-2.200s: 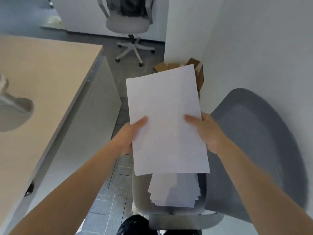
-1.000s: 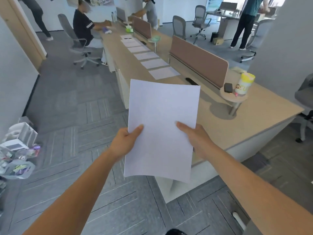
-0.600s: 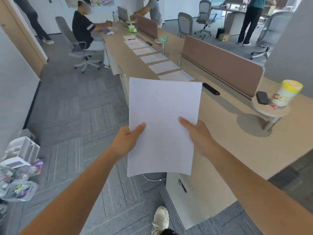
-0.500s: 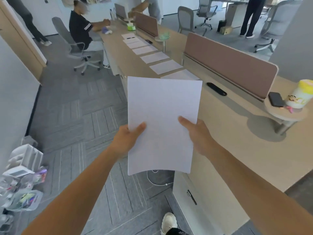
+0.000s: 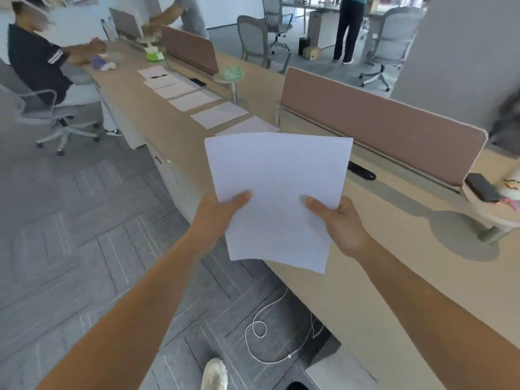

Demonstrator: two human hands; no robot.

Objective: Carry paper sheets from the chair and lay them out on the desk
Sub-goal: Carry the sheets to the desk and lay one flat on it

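left hand [image 5: 218,218], right hand [image 5: 339,223], both pinching sheet [image 5: 278,178]

Bright, even light across the office, brightest at the far top. The round stand [image 5: 489,212] drops a soft oval shadow on the desk [image 5: 394,263]. The paper sheet [image 5: 278,192] shows crisp and pale, faintly bluish. Blur smears the seated person [image 5: 33,60] at top left and the right edge, and the wide lens bows the desk's long lines.

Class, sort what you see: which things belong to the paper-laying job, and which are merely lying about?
Job in hand:
carried sheet
row of laid sheets
desk

Lying about:
black phone
green tissue box
white cable on the floor
dark bar-shaped object on the desk
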